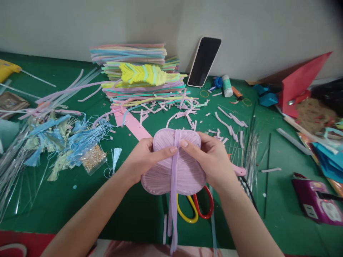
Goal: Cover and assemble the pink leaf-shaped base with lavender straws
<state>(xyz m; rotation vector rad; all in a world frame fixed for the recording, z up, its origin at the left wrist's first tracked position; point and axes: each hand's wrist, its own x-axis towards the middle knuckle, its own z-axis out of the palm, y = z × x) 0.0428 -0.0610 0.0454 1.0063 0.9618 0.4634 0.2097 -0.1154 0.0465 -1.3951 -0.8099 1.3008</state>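
Observation:
Between my two hands is a lilac rounded piece made of pipe cleaners, narrower at its top and wider below. A folded strip of lilac pipe cleaners runs down its middle and hangs past the lower edge. My left hand grips the piece's left side, thumb pressed on the front near the strip. On the right side my right hand does the same, its thumb tip beside the strip. The fingers behind the piece are hidden. Scissors with one yellow and one red handle lie just below, partly covered.
Bundles of coloured pipe cleaners lie at the back, beside a leaning phone. Cut lilac bits are scattered around. Blue tassels and a bag of gold beads are left; a purple device sits right on the green table.

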